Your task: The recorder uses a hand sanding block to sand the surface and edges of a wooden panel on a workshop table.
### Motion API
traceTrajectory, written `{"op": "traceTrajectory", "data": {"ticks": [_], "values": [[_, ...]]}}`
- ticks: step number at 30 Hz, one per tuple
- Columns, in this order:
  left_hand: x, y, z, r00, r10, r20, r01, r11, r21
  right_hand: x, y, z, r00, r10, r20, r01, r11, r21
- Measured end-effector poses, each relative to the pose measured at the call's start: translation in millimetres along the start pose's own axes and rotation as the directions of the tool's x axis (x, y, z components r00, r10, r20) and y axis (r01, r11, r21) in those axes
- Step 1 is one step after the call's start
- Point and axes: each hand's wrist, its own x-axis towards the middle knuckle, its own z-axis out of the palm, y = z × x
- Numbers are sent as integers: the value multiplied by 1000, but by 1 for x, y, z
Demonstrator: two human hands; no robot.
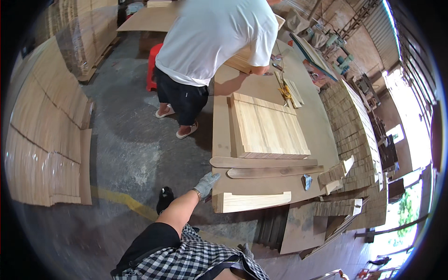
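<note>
A gloved left hand (206, 183) is extended, fingers loosely spread and holding nothing, towards the curved wooden piece (254, 201); a firm edge grasp appears required next.

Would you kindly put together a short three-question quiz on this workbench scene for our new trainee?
1. True or false: the gloved left hand reaches toward the notched wooden piece at the bench's near edge.
2. What lies in the middle of the bench? A) stack of pale boards B) a red bucket C) a coil of rope
3. What colour is the stool behind the co-worker?

Key: 1 true; 2 A; 3 red. The right hand is out of view.
</note>
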Motion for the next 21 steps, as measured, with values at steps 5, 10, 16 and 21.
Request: {"op": "traceTrajectory", "data": {"ticks": [5, 10, 16, 21], "values": [[5, 20, -3, 994, -39, 104, 8, 960, 280, 41, 67, -46, 1000, -10, -26, 15, 981, 192], [9, 7, -74, 843, -159, 513, -458, 284, 842, 27, 112, 17, 983, -45, -178, 22, 992, -127], [27, 0, -261, 864, -416, 285, 119, 717, 687, 3, 104, 109, 979, -169, -115, 108, 905, -412], [37, 116, -233, 964, -224, 145, 112, 832, 543, 6, 115, 175, 971, -231, -58, 154, 793, -589]]}}
